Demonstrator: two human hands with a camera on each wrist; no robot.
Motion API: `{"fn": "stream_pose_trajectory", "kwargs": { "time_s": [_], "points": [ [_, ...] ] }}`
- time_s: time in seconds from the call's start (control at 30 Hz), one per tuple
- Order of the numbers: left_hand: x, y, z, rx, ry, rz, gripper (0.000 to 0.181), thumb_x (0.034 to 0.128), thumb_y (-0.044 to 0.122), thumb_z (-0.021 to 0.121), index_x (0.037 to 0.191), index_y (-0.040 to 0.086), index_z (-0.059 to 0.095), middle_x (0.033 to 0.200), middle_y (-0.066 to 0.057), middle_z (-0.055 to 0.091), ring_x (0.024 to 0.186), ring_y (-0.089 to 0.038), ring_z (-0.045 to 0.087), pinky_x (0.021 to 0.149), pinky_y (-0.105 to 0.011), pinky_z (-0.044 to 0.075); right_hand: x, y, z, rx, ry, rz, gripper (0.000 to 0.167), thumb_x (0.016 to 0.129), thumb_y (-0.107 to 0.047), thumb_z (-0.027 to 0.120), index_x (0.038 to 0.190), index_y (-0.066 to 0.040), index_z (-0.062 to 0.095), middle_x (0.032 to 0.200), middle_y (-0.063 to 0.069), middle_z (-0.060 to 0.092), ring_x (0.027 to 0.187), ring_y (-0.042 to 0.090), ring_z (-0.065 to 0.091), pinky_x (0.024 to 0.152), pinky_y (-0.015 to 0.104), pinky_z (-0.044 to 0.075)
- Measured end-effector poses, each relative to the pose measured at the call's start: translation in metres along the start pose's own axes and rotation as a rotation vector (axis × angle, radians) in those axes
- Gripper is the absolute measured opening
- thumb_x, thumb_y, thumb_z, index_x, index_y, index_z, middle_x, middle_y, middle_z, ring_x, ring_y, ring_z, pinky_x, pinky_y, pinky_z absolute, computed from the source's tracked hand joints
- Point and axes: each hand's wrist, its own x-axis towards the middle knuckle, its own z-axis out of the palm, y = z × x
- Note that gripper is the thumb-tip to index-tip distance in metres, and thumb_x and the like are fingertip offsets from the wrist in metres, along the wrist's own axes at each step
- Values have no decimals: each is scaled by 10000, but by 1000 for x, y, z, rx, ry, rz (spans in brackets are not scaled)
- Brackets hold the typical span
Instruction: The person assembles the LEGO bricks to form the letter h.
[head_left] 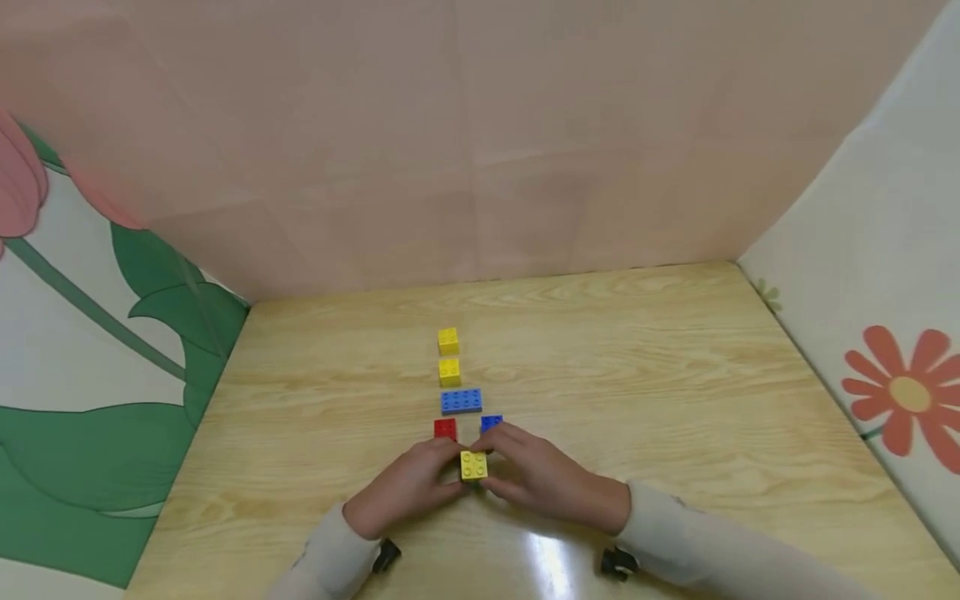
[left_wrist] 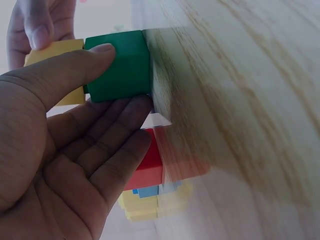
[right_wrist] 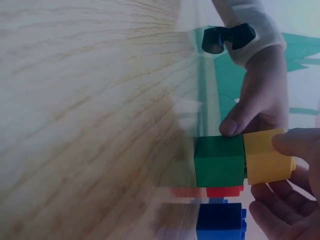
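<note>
A yellow block [head_left: 474,466] stands on top of a green block [left_wrist: 120,66] on the table, with a narrow gap showing between them in both wrist views. My left hand [head_left: 408,487] pinches the green block, its thumb on one side and fingers on the other. The yellow block [right_wrist: 267,156] is held between the thumb and fingers of my right hand [head_left: 546,479]. Just beyond the hands lie a red block [head_left: 445,429] and a dark blue block [head_left: 491,422], the latter partly hidden by my right hand.
Farther back, a long blue block [head_left: 461,402] lies crosswise, with two yellow blocks [head_left: 449,372] [head_left: 447,341] in line behind it. The wooden table [head_left: 637,358] meets a pink wall covering at the back and flower-patterned panels on both sides.
</note>
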Motion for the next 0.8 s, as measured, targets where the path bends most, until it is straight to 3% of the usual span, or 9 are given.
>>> {"fn": "stream_pose_trajectory", "kwargs": {
  "time_s": [0.3, 0.8],
  "points": [
    [-2, 1, -1, 1, 13, 20, 359, 905, 321, 707, 1238, 203, 645, 1094, 136, 632, 1012, -35, 579, 891, -282, 502, 1, 0, -1, -20, -28, 48, 351, 939, -314, 664, 1251, -198, 550, 1205, -88, 553, 1120, 76, 560, 932, 265, 492],
    [-4, 0, 0, 11, 30, 34, 353, 907, 325, 706, 1226, 185, 646, 1114, 116, 627, 1026, -39, 576, 898, -280, 501, 2, 1, -1, -43, -21, 22, 352, 919, -296, 693, 1227, -183, 563, 1188, -80, 572, 1103, 91, 574, 927, 264, 496]
  ]
}}
